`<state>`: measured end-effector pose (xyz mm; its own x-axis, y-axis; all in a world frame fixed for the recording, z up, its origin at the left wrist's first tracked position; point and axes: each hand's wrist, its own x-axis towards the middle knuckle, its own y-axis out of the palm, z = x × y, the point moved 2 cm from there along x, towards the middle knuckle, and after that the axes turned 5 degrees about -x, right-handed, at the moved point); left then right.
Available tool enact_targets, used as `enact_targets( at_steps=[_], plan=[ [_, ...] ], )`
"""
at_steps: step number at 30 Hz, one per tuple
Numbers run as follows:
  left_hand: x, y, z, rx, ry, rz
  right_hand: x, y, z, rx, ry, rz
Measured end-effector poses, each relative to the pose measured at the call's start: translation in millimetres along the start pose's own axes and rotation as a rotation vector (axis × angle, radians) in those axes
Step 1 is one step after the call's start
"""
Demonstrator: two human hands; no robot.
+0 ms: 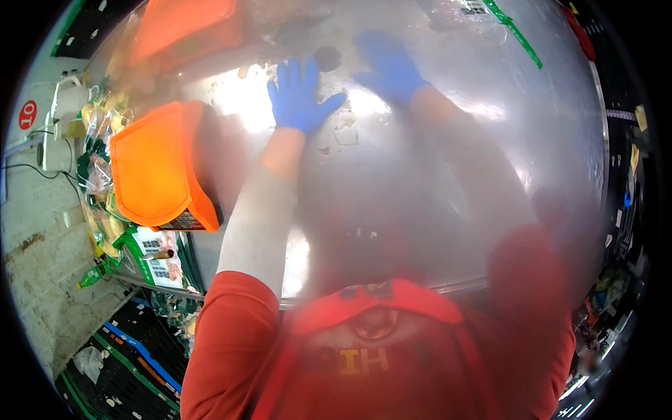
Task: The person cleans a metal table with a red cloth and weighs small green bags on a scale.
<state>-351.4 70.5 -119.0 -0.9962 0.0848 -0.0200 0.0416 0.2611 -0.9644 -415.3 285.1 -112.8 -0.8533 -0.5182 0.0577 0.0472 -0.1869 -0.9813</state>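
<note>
My left hand (299, 100), in a blue glove, is laid palm down over the metal tabletop (399, 173), fingers spread and thumb out to the right. Nothing is held in it. To its right is my right hand (391, 68), also blue-gloved; haze blurs it, but its thumb stands apart from the fingers and no object shows in it. Between the hands, a dark round spot (329, 59) marks the surface. Wet-looking patches and small brownish scraps (345, 119) lie just below. Whether either palm presses on the metal is hard to tell.
On the left stand an orange plastic container (152, 163) and a second orange one (189, 26) farther off. Beside them are clear bags of yellowish produce (107, 115) and a printed green-and-white packet (157, 262). A green strip (514, 34) lies at upper right. Black crates (121, 378) sit lower left.
</note>
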Motion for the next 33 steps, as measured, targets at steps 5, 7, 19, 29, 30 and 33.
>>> enact_targets(
  at_steps=[5,7,19,29,30,33],
  plan=[
    [2.7,-11.5,-0.9,-0.015,-0.002,0.076,-15.9,9.7,9.5,0.222,-0.007,-0.131],
    [2.1,-20.2,4.5,-0.047,0.018,0.132,-56.2,5.3,-13.9,0.249,0.087,-0.191],
    [-195.7,-41.0,68.5,-0.104,-0.185,0.078,-409.7,-37.5,-18.9,0.026,0.506,-0.013],
    [-77.6,8.3,-1.0,-0.027,-0.03,-0.021,-145.5,4.5,32.9,0.122,0.365,-0.146],
    [-66.2,9.1,-4.8,-0.009,-0.003,-0.007,-122.8,7.8,35.3,0.075,0.375,-0.09],
    [-41.3,12.4,-11.8,0.034,0.018,0.005,-65.7,20.7,44.2,-0.03,0.341,-0.047]
  ],
)
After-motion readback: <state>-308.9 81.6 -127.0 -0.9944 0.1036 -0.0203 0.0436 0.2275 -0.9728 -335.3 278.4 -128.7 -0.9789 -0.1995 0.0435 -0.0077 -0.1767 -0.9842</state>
